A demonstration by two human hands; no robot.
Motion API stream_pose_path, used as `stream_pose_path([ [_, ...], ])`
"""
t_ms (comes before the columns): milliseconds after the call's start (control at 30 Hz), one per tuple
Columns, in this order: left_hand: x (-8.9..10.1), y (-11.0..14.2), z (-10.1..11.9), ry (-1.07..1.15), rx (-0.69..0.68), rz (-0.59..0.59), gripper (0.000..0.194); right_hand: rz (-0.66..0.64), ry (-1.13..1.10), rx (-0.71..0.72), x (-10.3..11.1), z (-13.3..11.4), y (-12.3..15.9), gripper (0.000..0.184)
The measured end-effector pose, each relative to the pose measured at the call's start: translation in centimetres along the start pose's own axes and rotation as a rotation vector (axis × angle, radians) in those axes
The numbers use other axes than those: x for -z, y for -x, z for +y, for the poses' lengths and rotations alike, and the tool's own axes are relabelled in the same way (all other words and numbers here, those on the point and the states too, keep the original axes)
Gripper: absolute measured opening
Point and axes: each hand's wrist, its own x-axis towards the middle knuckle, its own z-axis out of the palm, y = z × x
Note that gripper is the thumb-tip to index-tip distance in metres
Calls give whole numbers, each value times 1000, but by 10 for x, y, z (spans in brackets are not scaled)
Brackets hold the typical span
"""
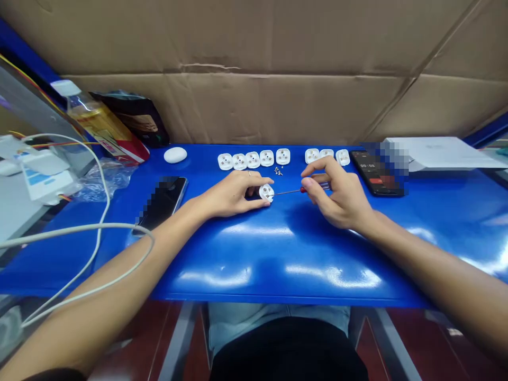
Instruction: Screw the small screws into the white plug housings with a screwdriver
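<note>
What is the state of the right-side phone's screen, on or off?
On: the phone shows pale digits and a red patch on its otherwise dark screen.

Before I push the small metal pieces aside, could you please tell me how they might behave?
The small metal pieces would probably scatter, since they lie loosely grouped on the shiny table. They are likely light and fiddly to pick up, being tiny beside the white square parts.
</note>
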Motion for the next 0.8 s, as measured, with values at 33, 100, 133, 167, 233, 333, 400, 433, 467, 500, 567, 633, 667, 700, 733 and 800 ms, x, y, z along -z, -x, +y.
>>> stream_pose_path([
  [33, 0, 0, 0, -1, 3, 0, 45, -2, -15, 22, 0, 0, 0, 15],
  [100, 0, 0, 0, -1, 7, -3, 46, -9, -45, 56, 0, 1, -1, 16],
  [133, 0, 0, 0, -2, 11, -7, 46, -15, -47, 48, 1, 1, -1, 16],
  [167, 0, 0, 0, -2, 14, -12, 46, -21, -36, 30, 1, 1, -1, 14],
  [233, 0, 0, 0, -1, 12, -19, 47, -22, 0, -12, 1, 1, -1, 13],
  [333, 1, 0, 0, -1, 7, -17, 47, -24, -28, 22, 1, 2, -1, 15],
  [400, 0, 0, 0, 3, 7, -16, 48, -29, -73, 49, 1, 3, -1, 18],
  [433, 0, 0, 0, 5, 10, -15, 48, -32, -77, 44, 1, 3, -1, 17],
  [467, 0, 0, 0, 6, 13, -15, 48, -31, -65, 25, 1, 2, -1, 14],
  [500, 0, 0, 0, 6, 16, -15, 48, -32, -44, -1, 1, 2, -1, 12],
  [567, 0, 0, 0, 3, 18, -17, 47, -44, -15, -38, 1, 2, -1, 11],
  [633, 0, 0, -1, 3, 12, -18, 47, -49, -39, -17, 2, 2, -1, 13],
  [667, 0, 0, -1, 4, 7, -17, 47, -53, -64, 6, 2, 2, -2, 16],
  [700, -1, 0, -1, 9, 6, -14, 47, -56, -83, 30, 3, 2, -2, 19],
  [733, -1, 0, -2, 16, 10, -14, 47, -66, -94, 43, 4, 2, -2, 20],
  [800, -2, 0, -3, 39, 20, -19, 46, -102, -103, 35, 5, 0, -3, 16],
])
